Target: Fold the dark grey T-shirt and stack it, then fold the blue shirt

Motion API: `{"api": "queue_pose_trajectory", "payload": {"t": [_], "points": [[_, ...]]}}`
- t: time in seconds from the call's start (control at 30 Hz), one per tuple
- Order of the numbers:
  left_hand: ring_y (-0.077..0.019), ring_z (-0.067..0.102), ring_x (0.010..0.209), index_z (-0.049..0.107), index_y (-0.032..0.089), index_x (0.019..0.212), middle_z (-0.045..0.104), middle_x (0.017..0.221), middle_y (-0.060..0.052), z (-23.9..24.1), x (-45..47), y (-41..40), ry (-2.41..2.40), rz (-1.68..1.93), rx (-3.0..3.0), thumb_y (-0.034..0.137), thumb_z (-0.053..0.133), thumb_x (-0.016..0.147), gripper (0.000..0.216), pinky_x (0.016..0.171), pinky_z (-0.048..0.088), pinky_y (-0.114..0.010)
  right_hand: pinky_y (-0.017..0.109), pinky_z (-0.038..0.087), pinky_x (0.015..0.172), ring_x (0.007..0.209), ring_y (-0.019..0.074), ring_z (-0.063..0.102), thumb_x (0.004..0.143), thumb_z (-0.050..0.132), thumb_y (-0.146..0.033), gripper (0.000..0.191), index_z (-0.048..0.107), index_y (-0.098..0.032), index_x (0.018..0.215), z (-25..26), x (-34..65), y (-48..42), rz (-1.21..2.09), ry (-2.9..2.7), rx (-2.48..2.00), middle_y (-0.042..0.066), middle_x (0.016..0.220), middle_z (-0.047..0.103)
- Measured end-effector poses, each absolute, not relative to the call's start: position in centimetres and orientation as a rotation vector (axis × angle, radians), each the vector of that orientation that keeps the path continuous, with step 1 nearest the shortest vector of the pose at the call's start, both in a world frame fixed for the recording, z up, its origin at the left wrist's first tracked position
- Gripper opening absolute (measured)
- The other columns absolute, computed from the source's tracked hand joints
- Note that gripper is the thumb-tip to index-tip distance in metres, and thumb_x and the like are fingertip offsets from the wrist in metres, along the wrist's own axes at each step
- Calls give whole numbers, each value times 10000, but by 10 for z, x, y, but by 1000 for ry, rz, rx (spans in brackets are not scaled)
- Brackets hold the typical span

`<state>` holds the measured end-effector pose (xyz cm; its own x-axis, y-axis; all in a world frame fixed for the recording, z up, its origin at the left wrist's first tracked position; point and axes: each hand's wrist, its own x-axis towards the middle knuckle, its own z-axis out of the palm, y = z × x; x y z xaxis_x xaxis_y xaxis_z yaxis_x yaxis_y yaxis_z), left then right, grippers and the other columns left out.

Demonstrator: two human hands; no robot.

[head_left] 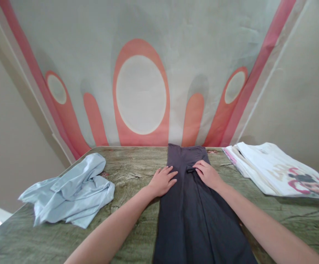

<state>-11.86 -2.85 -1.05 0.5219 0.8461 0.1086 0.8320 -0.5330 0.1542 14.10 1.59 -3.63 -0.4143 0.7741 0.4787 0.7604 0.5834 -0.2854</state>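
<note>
Head view: the left hand [162, 181] is laid flat across the left edge of a dark garment [192, 223], its fingers spread and nothing gripped. By the right hand [207, 175], bent fingertips are brought to 1 small raised fold [190, 169] near the garment's upper end; whether the fold is pinched or merely touched cannot be told, as the underside of the fingers is hidden. The garment is stretched lengthwise between the 2 forearms on a wood-patterned table [133, 176], its upper end reaching the far edge and its lower end cut off by the bottom of the view. Long creases are seen running down the cloth from the fold. If the fold were pulled sideways while only light pressure was given by the left hand, the whole piece could be skewed; if it were pressed down unsmoothed, a crease could be trapped beneath it. Further out, a crumpled light blue garment [74, 190] is set well apart on the left, and folded white clothes [275, 172] are stacked on the right, where they could be nudged by a wide outward sweep of the right arm. Behind, a wall [181, 33] is decorated with red-orange shapes.
</note>
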Motion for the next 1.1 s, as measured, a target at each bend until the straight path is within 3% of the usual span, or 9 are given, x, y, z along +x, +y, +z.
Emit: {"api": "queue_pose_trajectory", "payload": {"t": [0.23,0.37,0.5,0.7,0.97,1.1], "points": [[-188,499,1084,621,213,1041,579,1129,-51,6,-133,-39,1456,395,2593,300,495,833,258,950,355,-277,345,419,868,936,195,539,759,447,-111,301,609,-176,1005,-13,133,-5,73,-2249,-1240,79,1029,558],[-177,567,896,647,198,876,627,925,-46,1,-135,-49,1656,553,2406,331,491,833,210,810,421,-262,278,463,705,697,135,564,772,478,-150,227,615,-180,951,-7,113,-35,386,-2327,-1181,53,926,574],[-150,584,731,642,184,841,643,799,-28,-8,-135,-46,1764,622,2211,357,467,845,246,663,422,-230,270,454,680,698,143,564,767,497,-150,199,633,-179,909,-11,92,-52,491,-2320,-1194,51,864,589],[-154,589,682,652,212,810,652,744,-14,-10,-133,-43,1914,567,2114,447,508,803,275,607,397,-224,273,457,663,682,144,567,762,492,-150,148,620,-185,830,-23,84,-52,546,-2190,-1251,36,795,585],[-147,588,707,678,218,793,668,763,-8,-8,-133,-43,1916,530,2149,271,517,764,172,618,384,-204,274,453,643,669,144,545,773,490,-169,123,597,-201,722,-33,88,-57,421,-2123,-1265,24,762,544],[-145,584,712,683,206,795,671,766,-14,-9,-138,-40,1854,548,2180,269,484,783,209,628,376,-199,276,457,670,709,153,566,795,516,-225,126,638,-201,808,-30,86,-59,458,-2111,-1234,37,822,569]]}}
